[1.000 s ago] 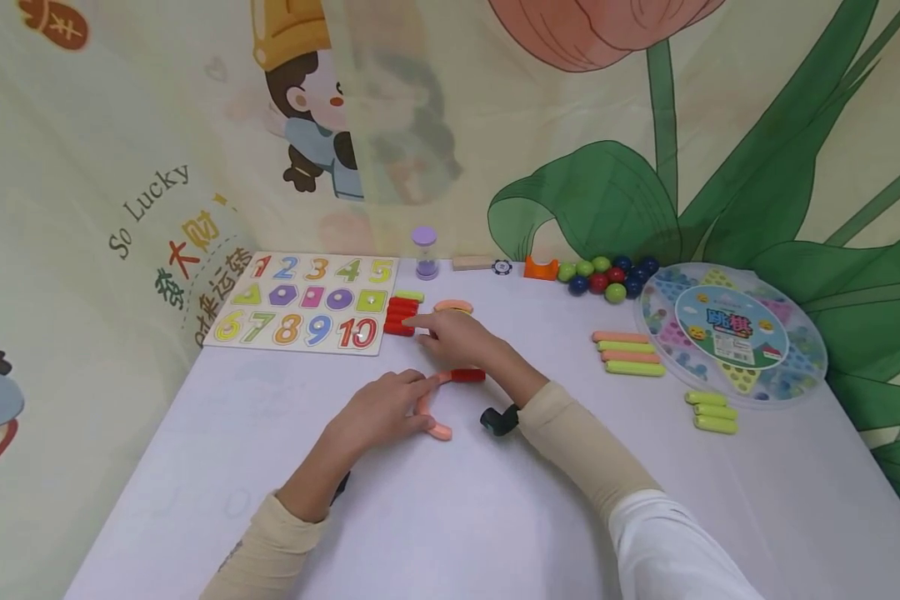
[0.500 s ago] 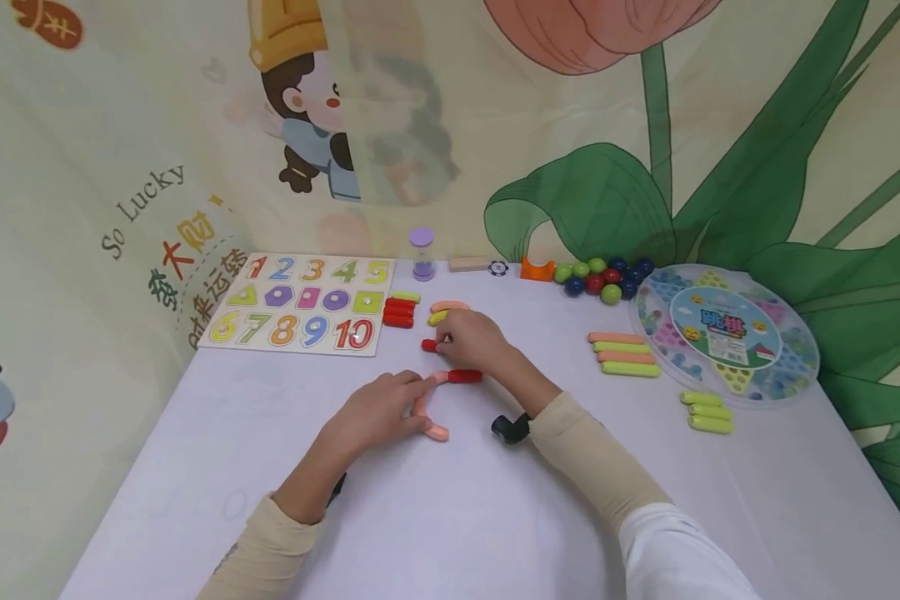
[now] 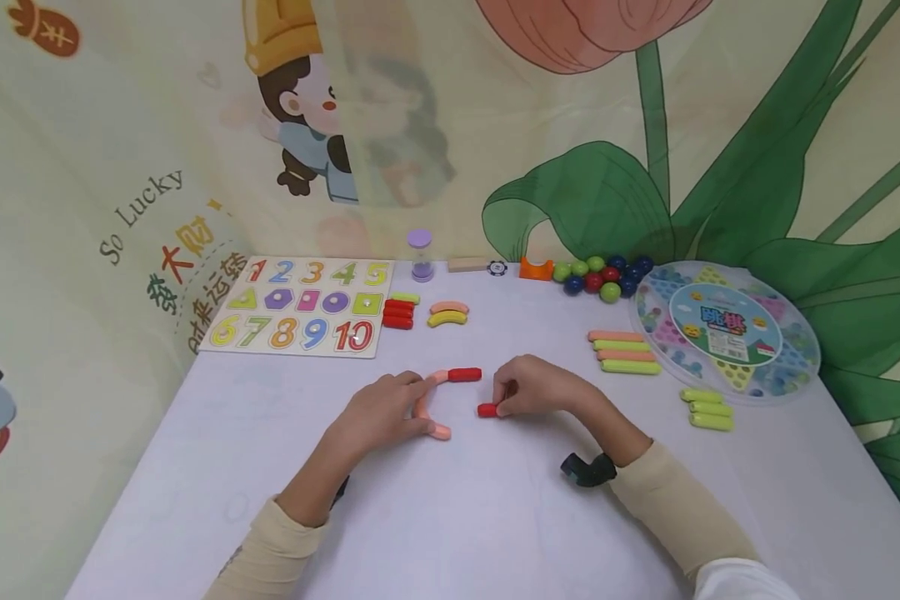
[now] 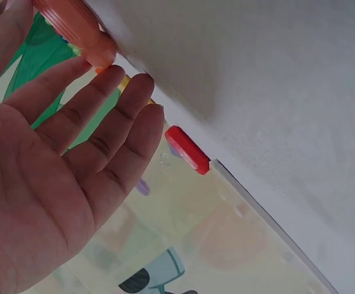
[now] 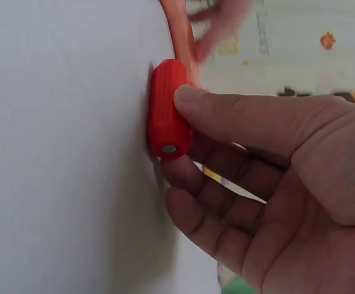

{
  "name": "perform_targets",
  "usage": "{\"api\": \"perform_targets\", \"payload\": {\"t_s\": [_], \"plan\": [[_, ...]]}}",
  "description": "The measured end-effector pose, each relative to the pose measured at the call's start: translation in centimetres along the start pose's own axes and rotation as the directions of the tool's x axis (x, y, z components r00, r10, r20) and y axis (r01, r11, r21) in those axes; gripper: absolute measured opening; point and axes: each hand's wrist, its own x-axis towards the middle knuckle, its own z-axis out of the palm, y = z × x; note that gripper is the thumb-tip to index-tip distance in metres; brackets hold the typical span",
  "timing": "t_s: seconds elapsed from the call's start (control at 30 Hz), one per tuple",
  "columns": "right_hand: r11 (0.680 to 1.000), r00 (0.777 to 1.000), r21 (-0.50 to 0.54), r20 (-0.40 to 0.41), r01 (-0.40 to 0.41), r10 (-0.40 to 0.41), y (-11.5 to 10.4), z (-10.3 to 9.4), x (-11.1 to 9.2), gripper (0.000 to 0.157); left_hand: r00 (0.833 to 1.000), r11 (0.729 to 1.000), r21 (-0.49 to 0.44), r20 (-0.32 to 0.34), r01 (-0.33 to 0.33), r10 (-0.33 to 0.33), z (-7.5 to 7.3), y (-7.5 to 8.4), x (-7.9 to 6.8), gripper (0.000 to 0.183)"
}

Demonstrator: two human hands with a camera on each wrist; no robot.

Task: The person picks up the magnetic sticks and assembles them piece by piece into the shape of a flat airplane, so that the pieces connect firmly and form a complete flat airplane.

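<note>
In the head view my left hand [image 3: 386, 408] rests at a curved pink magnetic rod [image 3: 422, 408], thumb and index finger touching it near its two ends. A red rod [image 3: 465, 375] lies in line with the pink rod's upper end. Loosely extended fingers show in the left wrist view, with a ridged pink-orange rod [image 4: 73, 24] by the fingertips. Farther right, my right hand [image 3: 543, 387] pinches another short red magnetic rod [image 5: 168, 110] between thumb and fingers, low over the table. A round grey disc shows in its near end.
A number puzzle board [image 3: 322, 321] lies at the back left, beside stacked red rods [image 3: 398, 314]. Curved pink and yellow rods [image 3: 447, 318] lie behind my hands. Straight pink and green rods [image 3: 624, 354], coloured balls [image 3: 594, 283] and a round game box [image 3: 727, 329] occupy the right side.
My right hand took a red rod from the stack by the puzzle board and has carried it toward me and to the right. The left hand stays at the curved pink rod.
</note>
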Motion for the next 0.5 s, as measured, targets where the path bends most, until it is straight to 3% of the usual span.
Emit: {"api": "perform_targets", "payload": {"t_s": [0.1, 0.23, 0.5], "plan": [[0.993, 0.992, 0.03, 0.034, 0.117, -0.118, -1.4, 1.7, 0.4, 0.008, 1.0, 1.0, 0.016, -0.005, 0.008, -0.008, -0.1, 0.0, 0.0, 0.079], [0.973, 0.973, 0.044, 0.015, 0.228, -0.228, -2.8, 3.5, 1.1, 0.01, 1.0, 0.999, 0.033, -0.016, -0.002, 0.002, -0.1, 0.0, -0.1, 0.072], [0.971, 0.974, 0.067, -0.017, 0.228, -0.228, -3.0, 4.4, 1.5, 0.017, 1.0, 1.0, 0.026, -0.016, -0.016, 0.017, 0.1, -0.1, -0.1, 0.071]]}}
